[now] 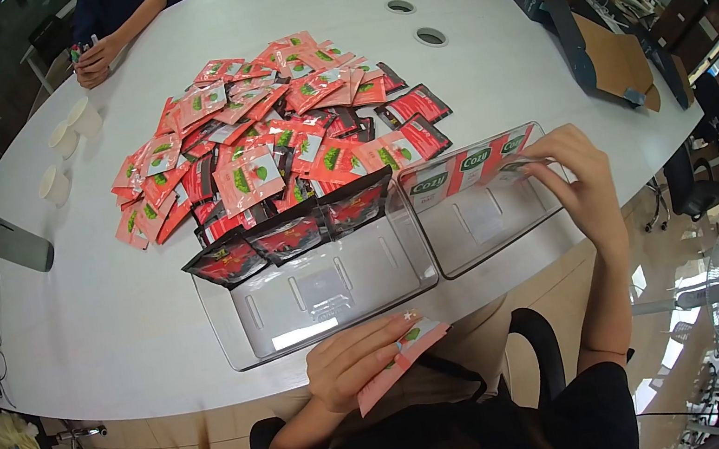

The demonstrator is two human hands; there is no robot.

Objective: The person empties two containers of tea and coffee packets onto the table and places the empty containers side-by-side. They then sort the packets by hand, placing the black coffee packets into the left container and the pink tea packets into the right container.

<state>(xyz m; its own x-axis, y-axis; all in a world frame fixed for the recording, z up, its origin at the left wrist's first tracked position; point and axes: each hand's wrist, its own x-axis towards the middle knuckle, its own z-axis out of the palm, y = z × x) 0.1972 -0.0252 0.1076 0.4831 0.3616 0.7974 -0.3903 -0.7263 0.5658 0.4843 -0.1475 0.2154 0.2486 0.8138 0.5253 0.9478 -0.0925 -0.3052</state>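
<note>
My left hand [354, 357] is closed on a pink sachet [399, 371] with a green print, in front of the table's near edge. At the right end of a clear plastic bin [500, 249], my right hand [579, 175] pinches something at the row of pink "Cozy" sachets [468, 168], apparently the end sachet; its fingers partly cover it. These sachets stand along the bin's far wall. Beside it, a wider clear bin [336, 313] has black-and-red sachets [286, 233] standing along its far side. Beyond both bins lies a big loose heap of pink and black sachets [252, 138].
Paper cups [54, 185] and a grey bottle [19, 243] stand on the left of the white table [113, 329]. Open cardboard boxes [610, 53] lie at the right edge. Two round holes [430, 36] pierce the tabletop. Another person's hands [98, 61] rest at the far left.
</note>
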